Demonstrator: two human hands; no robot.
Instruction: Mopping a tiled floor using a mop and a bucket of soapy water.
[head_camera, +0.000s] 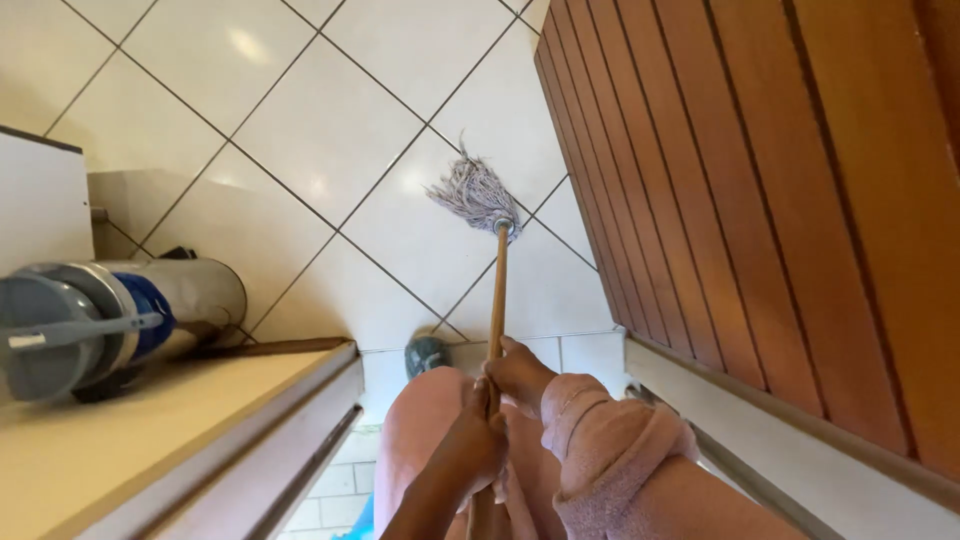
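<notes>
A string mop with a grey head (478, 195) rests on the white tiled floor (330, 130), its wooden handle (497, 290) running down toward me. My right hand (520, 375), in a pink sleeve, grips the handle higher up. My left hand (470, 445) grips the handle just below it. My pink-clad leg (420, 430) and a dark slipper (425, 355) show beneath the hands.
A slatted wooden door (760, 180) fills the right side, with a pale frame (800, 450) below it. At left a counter edge (200, 420) carries a grey and blue canister lying on its side (90, 320). A white cabinet (40, 200) stands behind.
</notes>
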